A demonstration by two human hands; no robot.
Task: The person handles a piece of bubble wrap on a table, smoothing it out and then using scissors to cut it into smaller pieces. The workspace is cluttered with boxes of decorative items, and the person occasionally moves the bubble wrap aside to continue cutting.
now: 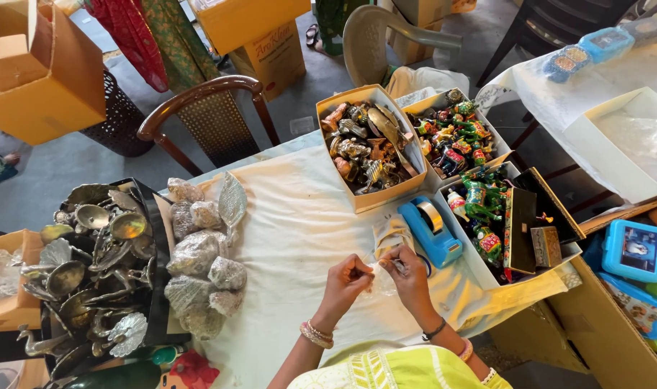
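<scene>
My left hand (pixel 348 279) and my right hand (pixel 407 272) meet over the white cloth (pixel 292 223) on the table, both pinching a small clear plastic bag (pixel 380 282) between them. A small metal piece shows at the right hand's fingertips. A folded cream cloth bundle (pixel 392 232) lies just beyond the hands. A blue tape dispenser (pixel 433 232) stands to the right of it.
Several plastic-wrapped metal items (pixel 199 252) lie at left beside a black box of metal leaf dishes (pixel 91 266). Boxes of metal figurines (pixel 364 148) and painted toy figures (pixel 479 202) stand at the far right. A wooden chair (pixel 209 119) faces the table.
</scene>
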